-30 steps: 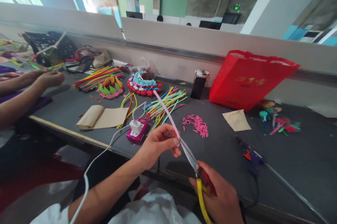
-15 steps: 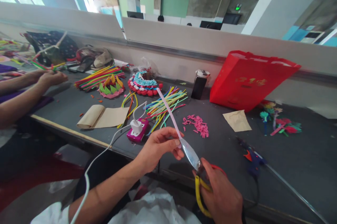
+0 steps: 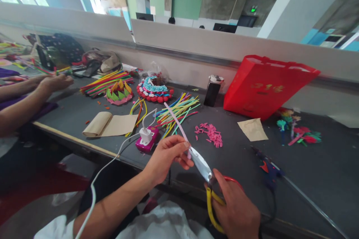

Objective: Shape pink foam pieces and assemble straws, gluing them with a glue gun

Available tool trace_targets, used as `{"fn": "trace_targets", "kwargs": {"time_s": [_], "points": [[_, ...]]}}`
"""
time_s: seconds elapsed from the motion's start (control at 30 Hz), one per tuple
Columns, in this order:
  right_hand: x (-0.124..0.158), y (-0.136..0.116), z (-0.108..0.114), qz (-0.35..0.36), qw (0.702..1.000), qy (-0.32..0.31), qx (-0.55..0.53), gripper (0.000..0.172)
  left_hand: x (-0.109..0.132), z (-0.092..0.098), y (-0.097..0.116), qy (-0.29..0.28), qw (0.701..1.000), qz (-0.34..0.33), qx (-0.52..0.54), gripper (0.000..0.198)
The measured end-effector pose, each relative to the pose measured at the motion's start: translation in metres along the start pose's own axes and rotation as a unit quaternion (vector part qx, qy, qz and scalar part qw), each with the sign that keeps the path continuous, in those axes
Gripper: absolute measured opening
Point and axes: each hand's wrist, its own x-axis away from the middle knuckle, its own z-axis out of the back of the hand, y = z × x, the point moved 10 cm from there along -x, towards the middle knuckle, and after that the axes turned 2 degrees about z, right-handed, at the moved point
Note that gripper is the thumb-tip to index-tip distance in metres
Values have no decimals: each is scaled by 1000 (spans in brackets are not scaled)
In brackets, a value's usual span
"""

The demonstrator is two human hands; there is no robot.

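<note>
Between the thumb and fingers of my left hand [image 3: 171, 155] is a pale pink pipe cleaner [image 3: 177, 122], its long end slanting up and away to the left. My right hand [image 3: 235, 201] grips scissors [image 3: 201, 163] with one red and one yellow handle. The scissor blades point up-left and meet the pipe cleaner close to my left fingertips; whether they are parted there I cannot tell. Beyond my hands lies a heap of short pink cut pieces [image 3: 211, 134]. Loose coloured pipe cleaners [image 3: 179, 110] are piled behind my left hand.
A magenta power adapter [image 3: 147, 140] with a white cable sits left of my hands, beside a brown paper roll [image 3: 109, 123]. A glue gun [image 3: 269, 169] lies at right. Behind stand a bottle [image 3: 213, 91] and a red bag [image 3: 266, 87]. A co-worker's hands [image 3: 53, 83] work at far left.
The pipe cleaner's far end has dropped lower and towards me. My left hand has shifted slightly left, and the scissors tip has moved a little with it.
</note>
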Motion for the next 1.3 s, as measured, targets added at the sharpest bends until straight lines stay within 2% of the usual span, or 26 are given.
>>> {"fn": "trace_targets", "kwargs": {"time_s": [0.27,0.63,0.8,0.97,1.17,1.3], "points": [[-3,-5,3,44,998,1,46,53,0,0,0,2,1000,16,1,20],[-10,-4,10,105,993,13,45,52,-4,-3,-18,-77,992,94,34,13],[-14,-2,13,117,992,22,38,50,-6,-4,-21,-91,989,107,47,11],[-10,7,1,81,997,-5,15,46,-7,0,-20,-72,993,86,34,18],[-6,9,-11,54,994,-57,-80,38,-1,3,-16,-56,997,48,23,18],[-5,7,-11,47,988,-78,-123,43,5,5,-12,-55,998,28,5,19]]}}
